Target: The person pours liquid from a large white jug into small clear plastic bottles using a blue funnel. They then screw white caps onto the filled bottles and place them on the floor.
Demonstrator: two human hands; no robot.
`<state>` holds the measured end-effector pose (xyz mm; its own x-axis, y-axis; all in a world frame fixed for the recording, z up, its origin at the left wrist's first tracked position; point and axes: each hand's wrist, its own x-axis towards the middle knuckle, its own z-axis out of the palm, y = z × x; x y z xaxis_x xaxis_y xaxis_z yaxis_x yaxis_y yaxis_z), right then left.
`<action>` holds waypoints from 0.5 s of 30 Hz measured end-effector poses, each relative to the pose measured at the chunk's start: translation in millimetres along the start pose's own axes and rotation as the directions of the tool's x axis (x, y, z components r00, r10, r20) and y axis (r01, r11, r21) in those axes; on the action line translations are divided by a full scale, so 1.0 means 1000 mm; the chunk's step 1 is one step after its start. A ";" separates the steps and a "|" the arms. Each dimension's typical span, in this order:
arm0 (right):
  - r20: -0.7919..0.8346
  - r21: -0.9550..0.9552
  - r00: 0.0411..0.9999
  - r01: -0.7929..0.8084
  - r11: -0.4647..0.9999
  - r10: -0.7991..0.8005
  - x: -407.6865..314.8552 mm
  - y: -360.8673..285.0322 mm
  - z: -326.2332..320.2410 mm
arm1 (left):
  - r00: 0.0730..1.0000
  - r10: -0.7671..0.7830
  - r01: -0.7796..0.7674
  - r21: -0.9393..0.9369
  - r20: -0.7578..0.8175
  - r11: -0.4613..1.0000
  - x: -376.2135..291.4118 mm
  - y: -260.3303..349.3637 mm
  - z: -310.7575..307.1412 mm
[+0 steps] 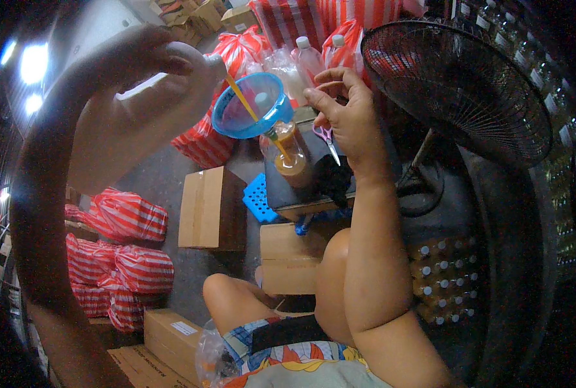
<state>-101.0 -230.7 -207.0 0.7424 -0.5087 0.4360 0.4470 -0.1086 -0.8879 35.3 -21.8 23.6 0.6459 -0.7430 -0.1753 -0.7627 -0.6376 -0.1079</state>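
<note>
My left hand [159,51] grips the handle of a large whitish plastic jug [147,121], held tilted with its mouth towards the right. A stream of orange-yellow liquid runs from it into a blue plastic funnel [251,127] and down into a clear plastic bottle [293,150] on a dark-topped low table [288,194]. Some liquid stands in the bottle. My right hand [341,99] is raised just right of the funnel, fingers curled and apart, with nothing seen in it. Below it lie scissors with pink handles [328,140] and a black cloth [332,179].
A black-caged fan [458,92] stands at the right, near several capped bottles [443,281]. Red-and-white striped bags [137,264] are piled at the left and behind the table. Cardboard boxes [200,208] and a blue perforated plastic piece [259,199] are on the floor side.
</note>
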 end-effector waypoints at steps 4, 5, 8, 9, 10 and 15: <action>0.002 0.004 1.000 -0.012 1.000 0.012 0.000 0.001 0.000 | 1.000 -0.008 0.008 -0.015 0.023 1.000 0.003 0.000 -0.002; -0.002 -0.007 1.000 0.003 1.000 -0.003 0.001 0.002 0.000 | 0.999 -0.011 0.012 -0.020 0.032 1.000 0.003 -0.001 -0.002; 0.006 0.001 1.000 -0.021 1.000 0.021 0.001 0.003 0.000 | 0.998 -0.016 0.019 -0.058 0.054 0.998 0.005 -0.005 -0.003; 0.005 -0.008 1.000 -0.016 1.000 0.016 0.002 0.004 0.000 | 0.998 0.017 -0.012 -0.089 0.056 0.996 0.005 -0.006 -0.002; 0.005 -0.016 1.000 -0.010 1.000 0.010 0.002 0.004 0.000 | 0.999 0.013 -0.007 -0.156 0.038 0.988 0.005 -0.007 0.002; -0.001 -0.021 1.000 0.030 0.999 -0.030 0.003 0.006 0.000 | 0.993 0.068 -0.061 0.080 -0.098 0.995 0.003 -0.004 0.003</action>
<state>-96.1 -233.0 -210.7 0.7278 -0.5063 0.4626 0.4588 -0.1420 -0.8771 40.2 -20.3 20.4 0.5921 -0.8013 -0.0854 -0.8006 -0.5730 -0.1754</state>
